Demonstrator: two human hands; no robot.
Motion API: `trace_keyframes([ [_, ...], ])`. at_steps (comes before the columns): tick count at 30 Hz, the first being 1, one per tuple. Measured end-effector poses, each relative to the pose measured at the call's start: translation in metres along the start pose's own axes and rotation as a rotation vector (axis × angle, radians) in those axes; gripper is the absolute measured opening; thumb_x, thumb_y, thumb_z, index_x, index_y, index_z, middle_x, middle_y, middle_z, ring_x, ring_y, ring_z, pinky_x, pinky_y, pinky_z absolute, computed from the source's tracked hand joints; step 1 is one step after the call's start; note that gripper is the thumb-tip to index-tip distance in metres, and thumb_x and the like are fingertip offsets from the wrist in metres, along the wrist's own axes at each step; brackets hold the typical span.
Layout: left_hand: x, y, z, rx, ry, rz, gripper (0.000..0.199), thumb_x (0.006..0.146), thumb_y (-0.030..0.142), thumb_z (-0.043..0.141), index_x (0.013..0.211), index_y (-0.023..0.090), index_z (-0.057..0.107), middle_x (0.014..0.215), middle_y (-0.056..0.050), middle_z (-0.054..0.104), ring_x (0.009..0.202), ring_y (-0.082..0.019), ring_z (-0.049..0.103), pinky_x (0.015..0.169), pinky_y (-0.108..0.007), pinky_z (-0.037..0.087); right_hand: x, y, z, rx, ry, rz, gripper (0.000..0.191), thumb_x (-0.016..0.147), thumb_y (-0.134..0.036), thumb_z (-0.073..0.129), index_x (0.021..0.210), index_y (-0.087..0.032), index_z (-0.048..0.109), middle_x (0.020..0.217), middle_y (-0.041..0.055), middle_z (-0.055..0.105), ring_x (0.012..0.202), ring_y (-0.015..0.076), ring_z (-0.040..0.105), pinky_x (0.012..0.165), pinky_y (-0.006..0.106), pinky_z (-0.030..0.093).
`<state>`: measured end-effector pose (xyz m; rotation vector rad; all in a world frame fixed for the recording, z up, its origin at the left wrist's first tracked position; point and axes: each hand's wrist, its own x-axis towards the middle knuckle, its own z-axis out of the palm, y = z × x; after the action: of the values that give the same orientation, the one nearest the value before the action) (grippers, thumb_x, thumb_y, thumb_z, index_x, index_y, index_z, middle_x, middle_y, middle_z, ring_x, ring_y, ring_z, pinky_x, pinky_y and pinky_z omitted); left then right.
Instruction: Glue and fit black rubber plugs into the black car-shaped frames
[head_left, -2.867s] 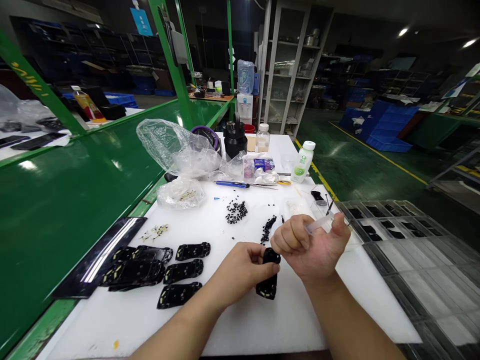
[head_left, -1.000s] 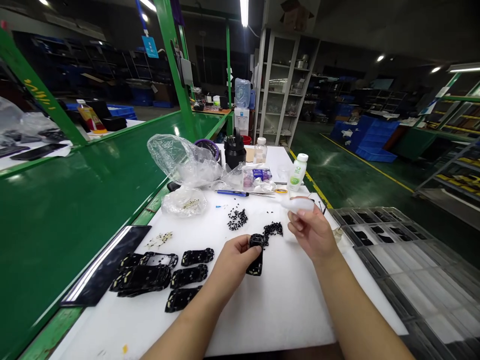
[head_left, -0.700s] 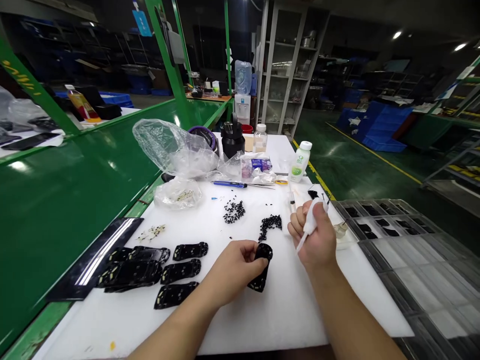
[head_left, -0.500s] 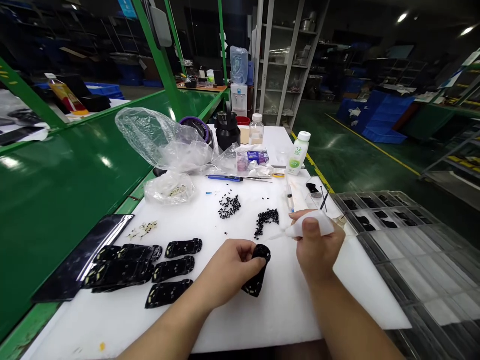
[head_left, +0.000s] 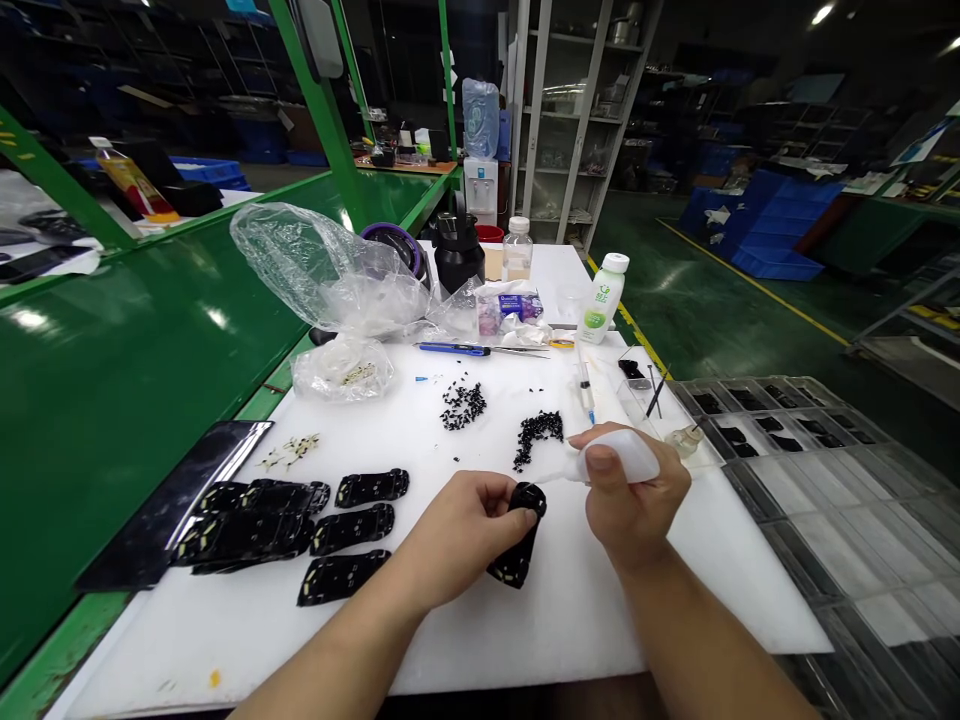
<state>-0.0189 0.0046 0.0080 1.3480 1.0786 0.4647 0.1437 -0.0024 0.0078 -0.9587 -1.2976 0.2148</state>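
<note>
Between the thumb and fingers of my left hand (head_left: 469, 535) is a black toy car body (head_left: 517, 560), held low over the white work surface. My right hand (head_left: 634, 500) is closed around a white squeeze bottle (head_left: 622, 458), tilted so its thin clear nozzle points left. The nozzle tip is at the far end of the car body; whether it touches I cannot tell. Just beyond lies a pile of tiny black parts (head_left: 540, 430), with a second black pile (head_left: 463, 405) to its left. Several more black car bodies (head_left: 352, 527) lie left of my left hand.
Small pale parts (head_left: 292, 450) and a clear plastic bag (head_left: 341, 370) lie at the left. A blue-handled knife (head_left: 454, 349), a syringe (head_left: 585, 385) and a white-capped bottle (head_left: 604, 300) are toward the back. Clear compartment trays (head_left: 817, 480) stand along the right edge.
My right hand has brought the squeeze bottle slightly left, its nozzle closer to the far end of the car body. My left hand keeps its hold. The whole view has shifted slightly.
</note>
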Motion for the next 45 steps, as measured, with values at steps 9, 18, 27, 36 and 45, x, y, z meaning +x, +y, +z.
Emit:
trace_keyframes([
  [9,0.0,-0.0037,-0.001,0.014,-0.006,0.002,0.026,0.075,0.036,0.062,0.062,0.017,0.05,0.055,0.004,0.041,0.053,-0.01,0.039,0.049,-0.024,0.027,-0.0012,0.0064,-0.0023,0.045,-0.024,-0.039,0.018,0.088,-0.029,0.064,0.074,-0.019,0.069,0.065,-0.0022,0.065,0.051,0.0107,0.057,0.049,0.022,0.044],
  [18,0.0016,-0.0063,-0.0011,0.023,-0.02,-0.011,0.025,0.077,0.036,0.061,0.064,0.017,0.05,0.057,0.004,0.041,0.054,-0.01,0.039,0.05,-0.024,0.028,0.0008,0.0049,-0.0017,0.044,-0.026,-0.045,0.019,0.088,-0.028,0.064,0.071,-0.019,0.067,0.064,-0.0021,0.064,0.052,0.0109,0.057,0.049,0.022,0.043],
  [27,0.0018,-0.0047,-0.0018,-0.011,-0.028,-0.015,0.026,0.076,0.036,0.063,0.063,0.017,0.051,0.056,0.004,0.043,0.053,-0.01,0.04,0.049,-0.024,0.029,0.0006,0.0072,-0.0006,0.105,0.078,-0.036,0.025,0.088,-0.035,0.065,0.07,-0.019,0.068,0.062,0.0004,0.064,0.054,0.0148,0.06,0.048,0.026,0.046],
  [36,0.0012,-0.0001,-0.0038,-0.077,-0.022,-0.018,0.027,0.075,0.036,0.065,0.063,0.016,0.052,0.056,0.004,0.043,0.052,-0.01,0.04,0.049,-0.023,0.03,-0.0004,0.0097,-0.0019,0.075,0.123,-0.072,0.027,0.088,-0.035,0.064,0.066,-0.019,0.066,0.057,0.0003,0.061,0.052,0.0163,0.059,0.047,0.028,0.043],
  [45,0.0001,-0.0012,-0.0037,-0.087,-0.024,-0.011,0.026,0.076,0.036,0.065,0.064,0.015,0.053,0.057,0.004,0.042,0.054,-0.009,0.038,0.05,-0.023,0.029,0.0006,0.0086,-0.0022,-0.008,0.083,-0.084,0.027,0.088,-0.034,0.062,0.066,-0.019,0.065,0.059,0.0004,0.063,0.055,0.0169,0.061,0.049,0.027,0.046],
])
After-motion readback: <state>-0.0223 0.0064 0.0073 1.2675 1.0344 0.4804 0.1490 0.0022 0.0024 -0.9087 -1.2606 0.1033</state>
